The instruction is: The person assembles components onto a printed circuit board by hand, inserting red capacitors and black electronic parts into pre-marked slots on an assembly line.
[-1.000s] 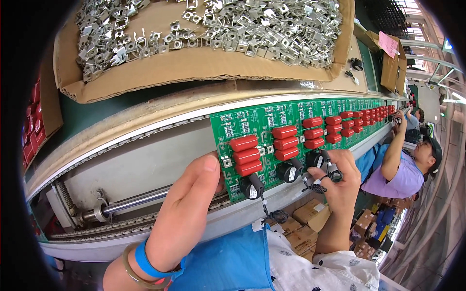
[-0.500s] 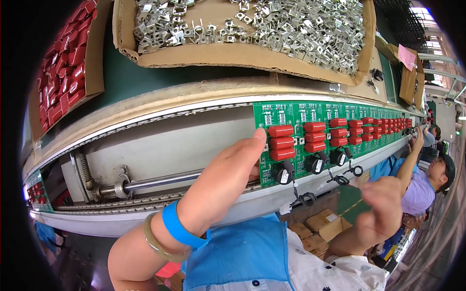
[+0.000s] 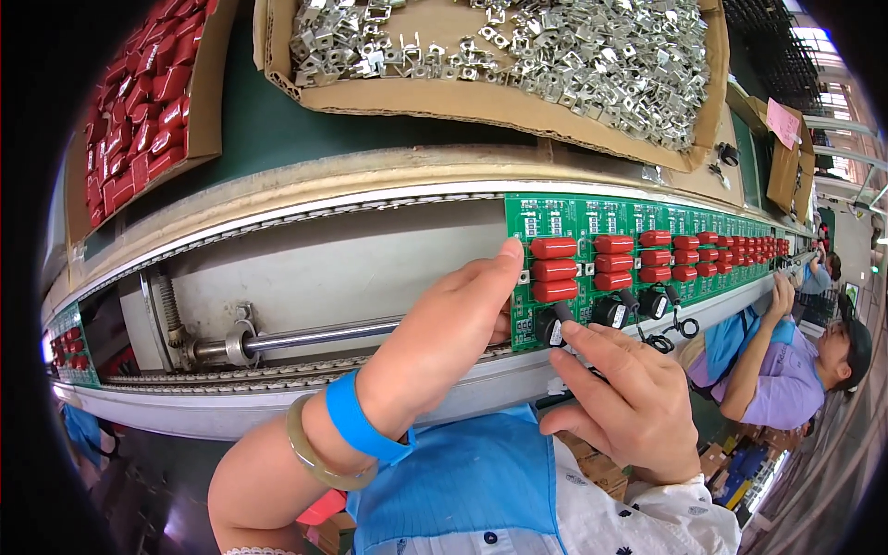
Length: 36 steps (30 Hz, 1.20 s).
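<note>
Green bench (image 3: 305, 139) lies beyond the conveyor (image 3: 277, 407) you lean over, and a person (image 3: 786, 370) in purple works well to the right of the board (image 3: 546, 227) nearest you. Past that board, on the bench, sits a tray (image 3: 407, 100) of metal clips (image 3: 610, 74); off to the board's left stands a box (image 3: 211, 102) of red pieces (image 3: 139, 111).

The board rests on the conveyor at the left end of a row, three red blocks (image 3: 555, 269) stacked on it and a black part (image 3: 553, 331) at its edge toward you. A metal rod (image 3: 324, 338) shows to its left.

Your left hand (image 3: 449, 319) stays against the board's left end, as it was a second ago. Its fingers reach forward, one tip on that edge, others partly hidden; you cannot tell from here whether they grip.

Your right hand (image 3: 638, 388) is what differs most. A second ago it was at the third black part along; half a second ago it was raised clear and blurred. Now its fingertips are at the black part on the board, fingers parted, thumb standing apart. Your view has swung too: the box, barely showing a second ago, is now largely visible.
</note>
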Available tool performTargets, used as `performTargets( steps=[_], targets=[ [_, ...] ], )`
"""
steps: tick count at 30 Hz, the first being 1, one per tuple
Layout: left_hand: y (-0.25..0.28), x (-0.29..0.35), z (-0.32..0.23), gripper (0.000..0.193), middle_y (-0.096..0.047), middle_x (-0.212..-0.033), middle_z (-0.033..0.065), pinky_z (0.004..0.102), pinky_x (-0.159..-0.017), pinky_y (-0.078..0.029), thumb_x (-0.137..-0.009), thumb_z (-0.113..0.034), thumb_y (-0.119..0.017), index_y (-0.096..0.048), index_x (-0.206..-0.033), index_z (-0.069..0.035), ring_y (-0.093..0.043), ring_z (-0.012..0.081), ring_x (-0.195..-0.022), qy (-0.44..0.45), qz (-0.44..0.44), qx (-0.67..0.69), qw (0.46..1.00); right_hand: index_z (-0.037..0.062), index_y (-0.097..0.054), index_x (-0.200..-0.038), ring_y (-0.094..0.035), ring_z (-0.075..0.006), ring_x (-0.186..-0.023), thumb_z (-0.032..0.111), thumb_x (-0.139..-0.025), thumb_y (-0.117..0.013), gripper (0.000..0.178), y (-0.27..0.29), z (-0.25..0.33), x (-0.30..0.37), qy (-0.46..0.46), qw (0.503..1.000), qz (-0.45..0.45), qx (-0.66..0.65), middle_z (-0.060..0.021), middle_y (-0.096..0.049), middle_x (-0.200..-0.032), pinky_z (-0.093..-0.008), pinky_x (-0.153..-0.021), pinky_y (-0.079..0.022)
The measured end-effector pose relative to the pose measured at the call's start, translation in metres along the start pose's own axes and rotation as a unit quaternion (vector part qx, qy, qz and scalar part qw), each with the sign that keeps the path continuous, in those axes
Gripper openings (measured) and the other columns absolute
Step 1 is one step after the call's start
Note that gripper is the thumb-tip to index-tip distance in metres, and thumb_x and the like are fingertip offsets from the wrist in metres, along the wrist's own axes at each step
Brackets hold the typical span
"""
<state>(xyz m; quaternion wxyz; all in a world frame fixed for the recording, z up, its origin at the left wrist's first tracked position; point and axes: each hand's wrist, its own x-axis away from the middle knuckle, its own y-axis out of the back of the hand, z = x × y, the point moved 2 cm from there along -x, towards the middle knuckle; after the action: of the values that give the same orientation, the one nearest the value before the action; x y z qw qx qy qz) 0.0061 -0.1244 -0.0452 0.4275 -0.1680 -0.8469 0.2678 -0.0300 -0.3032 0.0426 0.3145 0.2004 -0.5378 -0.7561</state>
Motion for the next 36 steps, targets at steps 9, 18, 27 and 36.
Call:
performTargets(
  steps=[9, 18, 27, 36],
  targets=[
    [-0.008, 0.002, -0.004, 0.067, -0.070, -0.124, 0.0103, 0.0323, -0.097, -0.046, -0.109, -0.059, -0.029, -0.058, -0.139, -0.006, -0.064, 0.0156, -0.104, 0.006, 0.031, -0.047, 0.998, 0.0005, -0.068, -0.112, -0.070, -0.0286, -0.104, 0.040, -0.079, -0.077, 0.052, -0.004, -0.002, 0.002, 0.013, 0.999, -0.027, 0.021, -0.0157, -0.062, -0.128, -0.0346, -0.087, -0.059],
    [-0.001, -0.007, 0.005, 0.061, -0.070, -0.119, 0.0112, 0.0344, -0.092, -0.049, -0.109, -0.054, -0.036, -0.054, -0.136, -0.002, -0.065, 0.0184, -0.097, -0.010, 0.003, -0.047, 0.999, 0.0106, -0.069, -0.122, -0.067, -0.0264, -0.092, 0.030, -0.077, -0.084, 0.050, 0.032, -0.018, 0.034, -0.024, 0.979, -0.201, -0.015, -0.0096, -0.064, -0.129, -0.0381, -0.084, -0.056],
    [-0.001, -0.002, 0.010, 0.063, -0.066, -0.124, 0.0144, 0.0372, -0.095, -0.050, -0.109, -0.054, -0.037, -0.053, -0.134, 0.001, -0.065, 0.0223, -0.105, -0.082, -0.014, -0.097, 0.992, -0.0004, -0.071, -0.112, -0.072, -0.0289, -0.089, 0.013, -0.094, -0.067, 0.023, 0.080, -0.206, 0.083, -0.294, 0.856, -0.425, -0.020, -0.0173, -0.073, -0.100, -0.0360, -0.079, -0.055],
    [0.000, 0.023, 0.021, 0.059, -0.058, -0.133, 0.0140, 0.0398, -0.104, -0.045, -0.112, -0.044, -0.037, -0.043, -0.147, 0.003, -0.057, 0.0233, -0.120, -0.237, -0.161, -0.134, 0.949, 0.0036, -0.074, -0.111, -0.071, -0.0367, -0.095, 0.036, -0.084, -0.077, 0.041, 0.068, -0.325, 0.020, -0.428, 0.842, -0.327, 0.030, -0.0180, -0.075, -0.098, -0.0453, -0.084, -0.056]
  ],
)
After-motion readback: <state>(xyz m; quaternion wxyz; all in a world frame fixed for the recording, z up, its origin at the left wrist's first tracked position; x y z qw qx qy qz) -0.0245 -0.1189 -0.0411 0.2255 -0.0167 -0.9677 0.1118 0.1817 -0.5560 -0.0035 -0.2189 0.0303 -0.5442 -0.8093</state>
